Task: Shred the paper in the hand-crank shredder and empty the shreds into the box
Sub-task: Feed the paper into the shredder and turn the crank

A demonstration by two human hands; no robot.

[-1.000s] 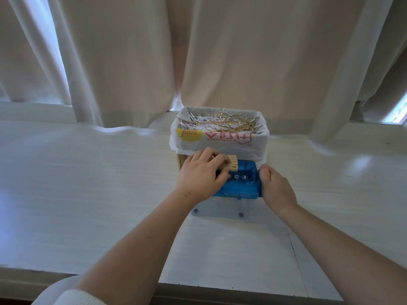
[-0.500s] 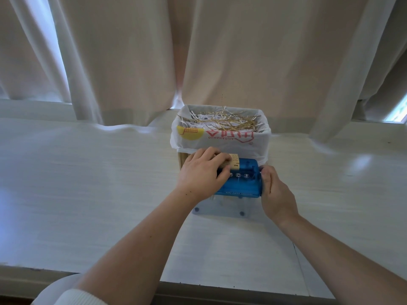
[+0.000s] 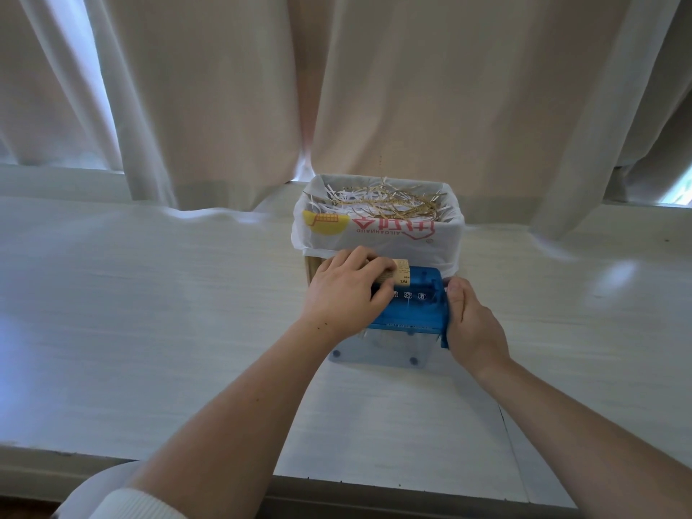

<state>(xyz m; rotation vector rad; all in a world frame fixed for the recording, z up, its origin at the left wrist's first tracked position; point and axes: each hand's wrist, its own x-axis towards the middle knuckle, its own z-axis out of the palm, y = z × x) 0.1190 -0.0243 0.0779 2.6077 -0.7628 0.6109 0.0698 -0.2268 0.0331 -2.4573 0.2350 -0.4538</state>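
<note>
We see left hand (image 3: 346,290) curled on tan printed paper (image 3: 400,273) atop boxy blue translucent plastic hand-crank shredder (image 3: 415,305) on white table (image 3: 149,294). Right hand (image 3: 473,324) grips its right end. Behind: bag-lined box (image 3: 378,234), crinkly shreds (image 3: 378,204).

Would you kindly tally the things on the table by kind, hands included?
Hands: 2 (left hand, right hand)
Hand-crank shredder: 1
Paper slip: 1
Bag-lined box: 1
Shreds: a heap, uncounted
Total: 5, shreds aside
</note>
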